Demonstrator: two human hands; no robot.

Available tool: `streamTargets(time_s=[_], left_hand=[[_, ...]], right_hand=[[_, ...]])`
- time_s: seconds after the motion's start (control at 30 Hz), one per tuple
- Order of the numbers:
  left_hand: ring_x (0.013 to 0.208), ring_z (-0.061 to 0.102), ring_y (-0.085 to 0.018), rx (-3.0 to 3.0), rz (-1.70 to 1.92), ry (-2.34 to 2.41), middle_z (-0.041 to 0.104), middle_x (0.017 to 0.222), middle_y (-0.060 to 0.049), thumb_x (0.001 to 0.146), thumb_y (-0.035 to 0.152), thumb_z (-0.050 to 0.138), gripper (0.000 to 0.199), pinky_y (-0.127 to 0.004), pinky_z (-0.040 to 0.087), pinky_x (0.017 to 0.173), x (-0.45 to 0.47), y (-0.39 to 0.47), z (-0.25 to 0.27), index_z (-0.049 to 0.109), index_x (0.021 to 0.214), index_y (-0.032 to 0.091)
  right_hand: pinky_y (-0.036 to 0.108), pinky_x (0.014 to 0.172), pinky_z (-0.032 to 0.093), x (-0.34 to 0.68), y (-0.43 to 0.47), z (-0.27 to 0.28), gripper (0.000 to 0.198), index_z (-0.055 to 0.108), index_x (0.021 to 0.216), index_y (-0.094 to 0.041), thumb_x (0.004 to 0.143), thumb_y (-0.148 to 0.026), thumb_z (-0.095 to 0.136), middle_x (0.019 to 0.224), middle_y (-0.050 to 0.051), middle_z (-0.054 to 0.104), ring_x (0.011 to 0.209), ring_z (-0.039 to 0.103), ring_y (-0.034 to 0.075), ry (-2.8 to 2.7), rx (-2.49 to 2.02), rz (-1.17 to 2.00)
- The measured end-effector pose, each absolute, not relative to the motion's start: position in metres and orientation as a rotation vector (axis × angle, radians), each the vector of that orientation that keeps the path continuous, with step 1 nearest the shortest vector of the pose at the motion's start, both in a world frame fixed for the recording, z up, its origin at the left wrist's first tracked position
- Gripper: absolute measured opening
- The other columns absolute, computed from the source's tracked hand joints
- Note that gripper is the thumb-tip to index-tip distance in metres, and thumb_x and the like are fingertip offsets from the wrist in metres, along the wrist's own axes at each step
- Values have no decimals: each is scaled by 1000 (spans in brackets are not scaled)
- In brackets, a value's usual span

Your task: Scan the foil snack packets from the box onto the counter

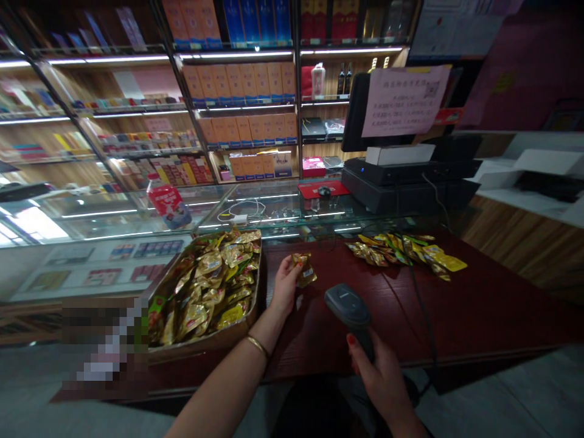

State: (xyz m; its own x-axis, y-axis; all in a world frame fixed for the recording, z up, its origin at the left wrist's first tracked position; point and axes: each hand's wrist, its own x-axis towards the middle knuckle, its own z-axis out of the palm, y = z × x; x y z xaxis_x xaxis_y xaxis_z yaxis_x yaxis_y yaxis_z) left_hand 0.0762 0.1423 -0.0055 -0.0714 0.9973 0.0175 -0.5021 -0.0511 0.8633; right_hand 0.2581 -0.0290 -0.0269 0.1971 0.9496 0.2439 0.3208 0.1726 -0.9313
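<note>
My left hand [286, 283] pinches a small gold foil snack packet [306, 272] above the dark red tabletop [314, 328]. In my right hand [381, 371] is a dark grey handheld barcode scanner [349, 306], gripped by its handle, its head tilted toward the packet but apart from it. Left of my left hand stands an open cardboard box [261, 286] full of gold and yellow snack packets [212, 264]. More gold and yellow packets [406, 250] lie in a loose row at the back right of the table.
Behind the table runs a glass counter [274, 210] bearing a red-labelled bottle [168, 202], a white cable [239, 216] and a mouse [324, 191]. A monitor [356, 115] with a paper notice stands at the right. A black cable [422, 304] crosses the table.
</note>
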Motion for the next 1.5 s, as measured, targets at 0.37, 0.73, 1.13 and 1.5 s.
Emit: streamTargets(time_s=[0.37,0.73,1.13,1.5], left_hand=[[47,57,-10,1024,1097,1337,65,62,2,67,23,86,24,-21,49,46,131,156,-16,69,83,15],[78,71,-16,937,965,1227,74,88,-10,75,10,72,29,-25,60,73,225,209,19,70,104,8],[134,51,-35,2250,829,2244,62,140,-15,83,23,60,46,-51,37,115,-104,105,107,64,129,18],[121,57,-46,2037,212,2554,68,122,-22,64,48,80,66,-55,40,100,-145,138,109,65,119,15]], right_hand=[[24,47,45,258,-15,-43,40,61,78,-23,93,-60,59,52,-4,57,46,55,15,-1035,-1238,808],[26,52,48,265,-18,-52,40,65,81,-22,91,-61,62,57,-2,63,51,59,16,-1034,-1259,789],[27,56,50,264,-22,-52,40,68,87,-22,87,-63,66,61,-2,64,56,61,18,-1086,-1248,819],[28,54,49,259,-21,-53,38,67,88,-23,88,-60,66,63,-1,64,57,60,19,-1126,-1231,769]])
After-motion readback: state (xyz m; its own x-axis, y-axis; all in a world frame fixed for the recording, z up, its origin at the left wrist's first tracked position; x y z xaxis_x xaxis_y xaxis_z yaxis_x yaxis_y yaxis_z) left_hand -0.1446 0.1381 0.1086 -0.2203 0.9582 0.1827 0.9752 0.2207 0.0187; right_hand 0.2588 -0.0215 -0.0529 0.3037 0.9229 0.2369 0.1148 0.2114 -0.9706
